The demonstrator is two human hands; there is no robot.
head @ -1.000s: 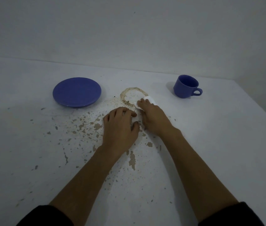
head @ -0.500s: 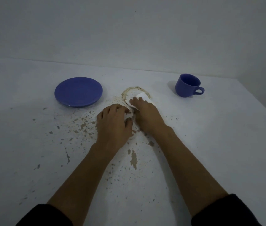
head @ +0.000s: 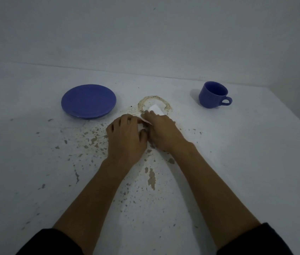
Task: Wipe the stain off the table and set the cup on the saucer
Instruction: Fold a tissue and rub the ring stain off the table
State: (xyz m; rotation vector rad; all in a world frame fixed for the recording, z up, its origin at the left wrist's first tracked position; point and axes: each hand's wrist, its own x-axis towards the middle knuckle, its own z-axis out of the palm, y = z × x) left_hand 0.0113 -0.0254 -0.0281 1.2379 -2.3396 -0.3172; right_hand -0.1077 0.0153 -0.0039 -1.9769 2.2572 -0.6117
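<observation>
While left hand (head: 127, 138) rests, tissue (head: 155, 111) has slid leftward.

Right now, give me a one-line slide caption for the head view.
Right hand presses a white wipe on the ring stain; blue cup sits apart from saucer.

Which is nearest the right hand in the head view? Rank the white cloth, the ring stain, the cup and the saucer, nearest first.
From the right hand:
1. White cloth, under its fingertips.
2. Ring stain, just beyond the cloth.
3. Saucer on the left and cup on the right: too close to call.
</observation>
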